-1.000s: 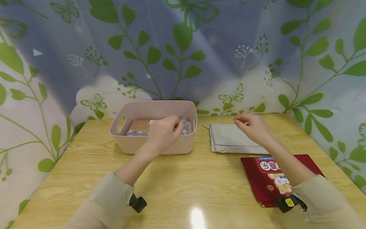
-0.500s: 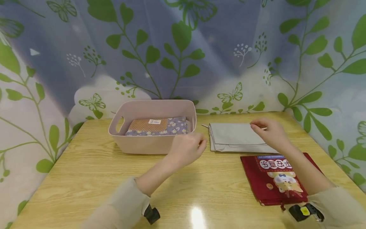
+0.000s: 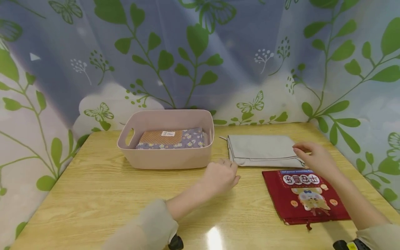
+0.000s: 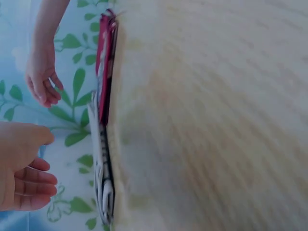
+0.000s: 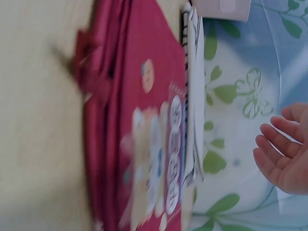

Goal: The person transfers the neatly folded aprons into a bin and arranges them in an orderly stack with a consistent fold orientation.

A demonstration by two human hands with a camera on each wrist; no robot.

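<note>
My left hand (image 3: 220, 177) hovers over the table in front of the pink basket's right corner, its fingers loosely bent and holding nothing. In the left wrist view, a gap shows between the left thumb and fingers (image 4: 36, 183). My right hand (image 3: 317, 160) is above the right end of a folded grey cloth bag (image 3: 262, 147); no contact is plain. Its fingers (image 5: 276, 144) look relaxed and hold nothing in the right wrist view. Nearer me lies a folded red cloth bag (image 3: 281, 205) with a cartoon animal and white lettering, partly beneath the right forearm.
A pink plastic basket (image 3: 168, 159) stands at the back left. Inside it lies a folded floral cloth (image 3: 191, 139) with a brown dotted panel and a white label. Behind the wooden table (image 3: 103, 201) hangs a leaf-patterned curtain (image 3: 200, 69).
My left hand has come away from over the basket, moving right and nearer me. My right hand has shifted right and nearer me across the grey bag. The bags and basket stay put.
</note>
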